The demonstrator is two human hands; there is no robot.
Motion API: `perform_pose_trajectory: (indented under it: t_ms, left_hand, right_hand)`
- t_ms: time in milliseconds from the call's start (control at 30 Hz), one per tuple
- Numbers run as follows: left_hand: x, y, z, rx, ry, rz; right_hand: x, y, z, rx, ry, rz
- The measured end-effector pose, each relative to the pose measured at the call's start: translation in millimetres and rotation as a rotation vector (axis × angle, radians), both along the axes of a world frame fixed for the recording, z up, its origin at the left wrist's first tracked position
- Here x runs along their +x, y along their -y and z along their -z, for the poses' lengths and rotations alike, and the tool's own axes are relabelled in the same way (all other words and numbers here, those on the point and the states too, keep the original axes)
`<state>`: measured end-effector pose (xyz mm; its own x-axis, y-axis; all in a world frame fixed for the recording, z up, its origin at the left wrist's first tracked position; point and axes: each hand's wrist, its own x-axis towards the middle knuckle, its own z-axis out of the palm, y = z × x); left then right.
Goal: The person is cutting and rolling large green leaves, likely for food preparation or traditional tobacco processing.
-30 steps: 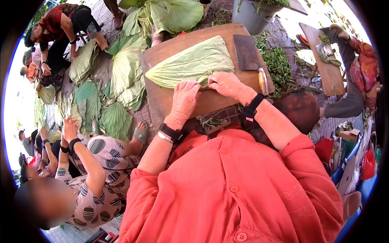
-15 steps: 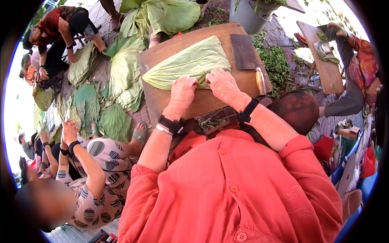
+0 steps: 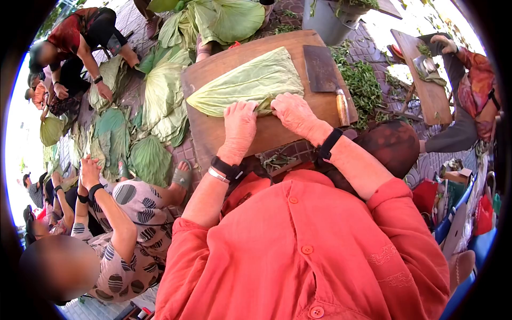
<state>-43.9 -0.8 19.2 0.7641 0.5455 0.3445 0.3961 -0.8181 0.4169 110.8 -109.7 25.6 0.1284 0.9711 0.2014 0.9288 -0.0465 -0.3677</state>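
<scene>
Two bare hands meet the near edge of a large folded leaf [image 3: 250,80], which lies flat on a wooden board [image 3: 224,140]. The left hand [image 3: 239,121] is narrow, its fingers bent and closed down on that edge. The right hand [image 3: 296,114] is just beside it, thumb and fingers pinching the same edge, which bunches up between the two hands; the fingertips are partly hidden, so the exact grip is hard to tell. The leaf tapers to a point at the left and is broad at the right.

A cleaver [image 3: 320,69] lies flat on the board near the leaf's broad end, its wooden handle [image 3: 342,108] pointing back toward the wearer, to the right of the right hand. It takes up the board's right side. Beyond that edge, loose greens [image 3: 362,85] cover the paving, and a grey bucket [image 3: 329,22] stands past the far right corner. To the left, big leaves [image 3: 166,101] spread over the ground. One person in a patterned shirt [image 3: 130,256] sits close at the left with hands [image 3: 89,173] raised together, apart from the wearer's own.
</scene>
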Motion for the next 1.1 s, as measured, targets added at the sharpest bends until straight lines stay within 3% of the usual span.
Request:
perform_pose_trajectory:
  t_ms: [100,267,467,567,667,933,1100]
  left_hand:
    - [-3.7,10.0,-8.1,0.133,0.007,0.097]
    - [-2.8,7.4,2.8,0.034,-0.046,0.084]
    - [3.7,6.1,-0.3,0.07,-0.054,0.078]
    - [6.0,5.4,-1.0,0.066,-0.107,0.076]
    - [8.9,0.1,-0.8,0.013,-0.185,0.073]
    - [11.4,-6.8,-10.1,-0.121,-0.246,0.082]
    - [-1.3,14.6,-11.1,0.036,-0.064,0.054]
  right_hand:
    - [8.5,-6.1,4.2,-0.03,-0.1,-0.011]
    - [18.0,-11.5,11.2,-0.122,-0.289,-0.039]
    - [11.4,-8.5,-3.3,-0.173,-0.408,0.169]
    - [7.5,-4.6,-0.7,0.067,0.041,0.107]
    - [3.9,-1.3,-5.7,0.18,0.122,0.056]
    - [-1.8,0.6,6.7,0.139,-0.002,0.008]
    - [7.7,-8.6,8.5,0.08,-0.098,-0.018]
